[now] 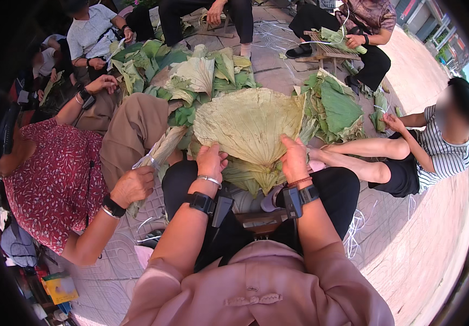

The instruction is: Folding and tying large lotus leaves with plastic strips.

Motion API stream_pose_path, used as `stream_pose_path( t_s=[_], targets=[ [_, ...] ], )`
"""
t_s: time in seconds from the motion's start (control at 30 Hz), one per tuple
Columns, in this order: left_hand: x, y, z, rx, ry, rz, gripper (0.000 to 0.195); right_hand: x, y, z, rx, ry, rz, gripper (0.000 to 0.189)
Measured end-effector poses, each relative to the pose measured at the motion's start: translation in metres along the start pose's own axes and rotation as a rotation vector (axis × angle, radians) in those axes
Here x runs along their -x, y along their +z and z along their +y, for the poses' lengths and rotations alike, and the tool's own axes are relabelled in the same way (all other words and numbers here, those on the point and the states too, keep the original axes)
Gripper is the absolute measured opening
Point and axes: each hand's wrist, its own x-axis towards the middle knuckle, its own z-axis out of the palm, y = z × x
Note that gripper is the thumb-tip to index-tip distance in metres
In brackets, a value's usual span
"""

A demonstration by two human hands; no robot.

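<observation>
A large dried lotus leaf [248,122], pale yellow-green and fan-shaped, spreads out in front of me above my knees. My left hand [210,163] grips its lower left edge, thumb on top. On the other side my right hand [294,157] pinches the lower right edge. The leaf's veins run together toward a point between my hands. Beneath that point, more folded leaves [255,181] hang over my lap; how they join the upper leaf I cannot tell.
Heaps of lotus leaves [193,75] and a greener stack [336,108] lie on the paving ahead. At my left, a person's hand [136,183] holds a tied leaf bundle [165,148]. White plastic strips [354,234] lie at right. Several other people sit around, one beside a wooden stool [328,51].
</observation>
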Motion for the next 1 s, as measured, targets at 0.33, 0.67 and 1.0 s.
stream_pose_path(
  t_s=[0.33,0.67,1.0],
  targets=[
    [-0.01,0.001,-0.01,-0.275,-0.067,0.081,0.021,-0.015,-0.037,0.015,0.695,-0.092,0.32,0.031],
    [0.013,0.027,-0.027,-0.699,0.6,-0.197,0.026,-0.032,0.006,0.026,1.425,-0.755,-0.105,0.044],
    [-0.049,0.047,-0.061,-1.381,0.832,-0.099,0.056,-0.03,-0.014,0.052,1.717,-0.546,-0.3,0.047]
  ],
)
